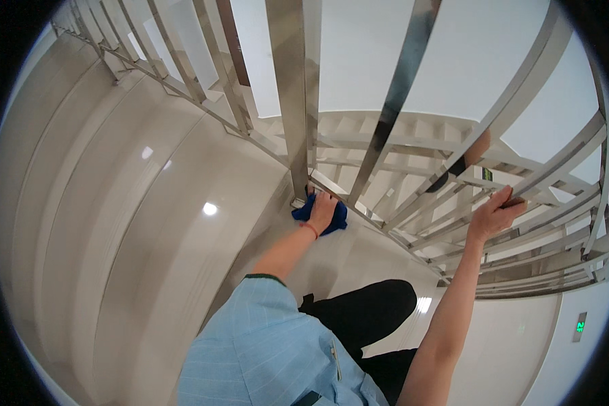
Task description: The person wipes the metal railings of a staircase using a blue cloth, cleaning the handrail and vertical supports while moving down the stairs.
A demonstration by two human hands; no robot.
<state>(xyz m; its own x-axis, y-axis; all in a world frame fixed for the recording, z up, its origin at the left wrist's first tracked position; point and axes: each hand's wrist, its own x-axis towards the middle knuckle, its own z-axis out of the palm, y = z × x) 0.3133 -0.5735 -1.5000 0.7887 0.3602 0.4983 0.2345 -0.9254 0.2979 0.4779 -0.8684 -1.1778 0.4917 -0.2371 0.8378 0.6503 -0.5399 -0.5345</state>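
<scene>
My left hand (323,209) presses a dark blue cloth (339,218) at the foot of a square metal railing post (295,101), where the bottom rail meets it. A red band circles that wrist. Out to the right, my right hand (493,215) is closed around a metal baluster (528,185) of the same railing. Part of the cloth is hidden beneath the left hand, and the fingertips at the post are partly hidden.
Polished beige stone steps (182,203) rise on the left beside the railing. Through the balusters a lower flight of stairs (411,124) shows. My bent knees in black trousers (370,307) are close to the railing. A lit floor indicator (580,327) is on the wall at right.
</scene>
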